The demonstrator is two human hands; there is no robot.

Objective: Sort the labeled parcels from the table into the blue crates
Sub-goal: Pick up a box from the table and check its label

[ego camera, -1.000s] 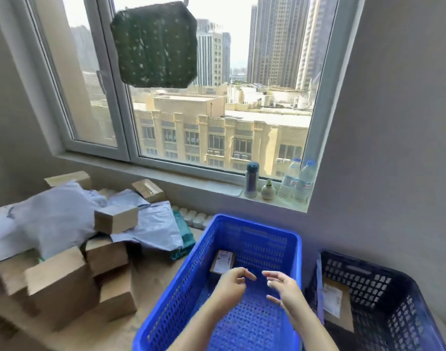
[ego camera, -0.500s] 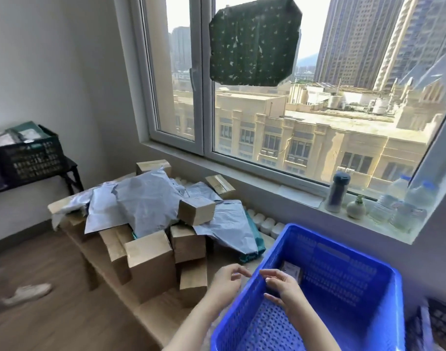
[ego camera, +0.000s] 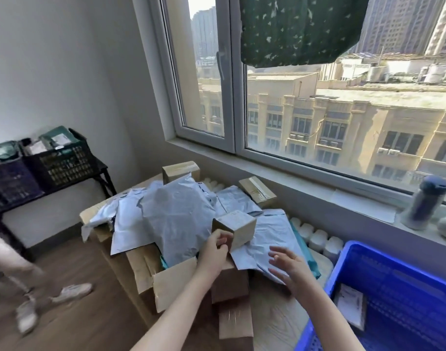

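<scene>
A heap of parcels covers the wooden table (ego camera: 280,323): grey poly mailers (ego camera: 176,219) on top, brown cardboard boxes (ego camera: 173,285) beneath and around. A small cardboard cube box (ego camera: 238,228) sits on top of the heap. My left hand (ego camera: 215,252) grips its near left corner. My right hand (ego camera: 290,267) hovers open over a grey mailer (ego camera: 270,236), just right of the cube. The blue crate (ego camera: 394,269) stands at the lower right with one labeled parcel (ego camera: 351,305) lying inside.
Dark crates (ego camera: 60,160) full of parcels rest on a black stand at the left wall. Another person's legs and shoes (ego camera: 70,291) are on the wood floor at left. A flask (ego camera: 424,201) stands on the windowsill. White bottles (ego camera: 318,236) line the table's back.
My view swung left from the blue crate to the parcel heap. Both hands left the crate; my left hand took hold of the small cube box and my right hand spread open beside it.
</scene>
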